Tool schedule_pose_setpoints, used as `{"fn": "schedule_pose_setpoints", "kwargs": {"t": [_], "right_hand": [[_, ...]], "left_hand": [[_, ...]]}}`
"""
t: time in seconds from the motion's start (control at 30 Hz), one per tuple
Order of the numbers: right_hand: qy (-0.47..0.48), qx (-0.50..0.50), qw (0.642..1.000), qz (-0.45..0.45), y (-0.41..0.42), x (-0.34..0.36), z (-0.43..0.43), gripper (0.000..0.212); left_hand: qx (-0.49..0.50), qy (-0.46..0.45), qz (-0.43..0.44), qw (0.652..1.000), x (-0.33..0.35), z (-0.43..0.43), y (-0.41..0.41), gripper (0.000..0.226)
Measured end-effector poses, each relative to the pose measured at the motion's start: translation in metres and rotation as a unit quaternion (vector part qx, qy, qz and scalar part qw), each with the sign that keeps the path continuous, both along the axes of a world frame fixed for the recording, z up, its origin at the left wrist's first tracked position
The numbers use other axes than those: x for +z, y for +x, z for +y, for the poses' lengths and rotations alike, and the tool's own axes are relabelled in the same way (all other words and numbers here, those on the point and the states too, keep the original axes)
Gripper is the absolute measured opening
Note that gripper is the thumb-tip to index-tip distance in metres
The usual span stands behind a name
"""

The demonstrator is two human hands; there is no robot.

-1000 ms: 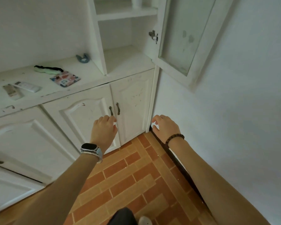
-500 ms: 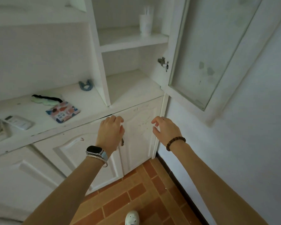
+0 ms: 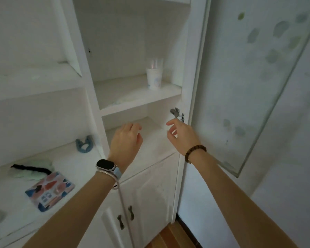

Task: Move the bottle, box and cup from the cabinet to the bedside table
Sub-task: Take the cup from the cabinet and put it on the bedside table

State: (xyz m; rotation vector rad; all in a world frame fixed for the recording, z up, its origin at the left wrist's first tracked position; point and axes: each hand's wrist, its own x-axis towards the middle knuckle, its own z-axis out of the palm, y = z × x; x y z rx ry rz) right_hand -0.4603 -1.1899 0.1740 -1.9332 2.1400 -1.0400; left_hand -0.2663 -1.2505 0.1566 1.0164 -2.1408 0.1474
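Observation:
A white cup (image 3: 154, 78) with a clear cup stacked in it stands on the middle shelf (image 3: 136, 102) of the open white cabinet. Both my hands are raised in front of the lower shelf, below the cup. My left hand (image 3: 126, 140), with a watch on the wrist, hangs with loosely curled fingers and holds nothing. My right hand (image 3: 182, 134), with a bead bracelet, has relaxed spread fingers near the door hinge (image 3: 177, 113) and is empty. No bottle or box shows in view.
The glass cabinet door (image 3: 249, 86) stands open to the right, close to my right arm. On the counter at left lie a patterned pouch (image 3: 49, 190), a blue hair tie (image 3: 84, 143) and a green and black cloth (image 3: 31, 170). Lower doors with handles (image 3: 131, 213) are shut.
The view has tilted up from the floor and lower doors to the shelves. Both hands have risen from the lower door height to the lower open shelf, still empty.

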Motion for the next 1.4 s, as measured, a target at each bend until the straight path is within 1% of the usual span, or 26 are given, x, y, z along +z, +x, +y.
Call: {"fn": "schedule_pose_setpoints", "kwargs": {"t": [0.13,0.23,0.4,0.5,0.67,0.73,0.8,0.9,0.97,1.03,1.13,1.2,1.3,1.4], "right_hand": [[-0.054,0.005,0.998,-0.024,-0.021,0.035,-0.034,0.027],[-0.083,0.019,0.994,-0.061,-0.035,0.062,-0.059,0.029],[-0.115,0.019,0.985,-0.124,-0.053,0.095,-0.106,0.042],[-0.103,0.031,0.981,-0.163,-0.059,0.108,-0.134,0.058],[-0.038,0.06,0.979,-0.193,-0.062,0.113,-0.181,0.084],[-0.031,0.072,0.975,-0.21,-0.059,0.111,-0.197,0.091],[-0.041,0.081,0.97,-0.226,-0.054,0.11,-0.208,0.09],[-0.064,0.092,0.962,-0.248,-0.047,0.107,-0.219,0.072],[-0.078,0.095,0.96,-0.25,-0.045,0.105,-0.224,0.065],[-0.087,0.096,0.961,-0.245,-0.043,0.105,-0.229,0.068],[-0.096,0.094,0.961,-0.242,-0.042,0.106,-0.231,0.07],[-0.104,0.095,0.962,-0.235,-0.041,0.109,-0.229,0.071],[-0.121,0.1,0.959,-0.234,-0.039,0.116,-0.22,0.071],[-0.133,0.114,0.956,-0.237,-0.032,0.124,-0.205,0.071]], "left_hand": [[0.002,-0.032,0.003,0.999,0.032,-0.031,-0.025,0.018],[0.015,-0.057,0.004,0.998,0.055,-0.051,-0.045,0.018],[0.045,-0.079,0.025,0.996,0.086,-0.079,-0.077,0.018],[0.094,-0.081,0.018,0.992,0.097,-0.097,-0.092,0.016],[0.184,-0.044,-0.067,0.98,0.098,-0.126,-0.108,0.021],[0.199,-0.03,-0.087,0.976,0.095,-0.133,-0.111,0.025],[0.194,-0.023,-0.095,0.976,0.091,-0.138,-0.114,0.026],[0.174,-0.006,-0.09,0.981,0.089,-0.143,-0.117,0.032],[0.169,-0.003,-0.087,0.982,0.089,-0.145,-0.118,0.037],[0.167,-0.005,-0.086,0.982,0.09,-0.146,-0.119,0.041],[0.164,-0.002,-0.072,0.984,0.092,-0.144,-0.118,0.055],[0.154,-0.008,-0.061,0.986,0.092,-0.143,-0.116,0.058],[0.131,-0.014,-0.053,0.99,0.092,-0.137,-0.109,0.053],[0.092,-0.025,-0.003,0.995,0.093,-0.122,-0.099,0.046]]}}
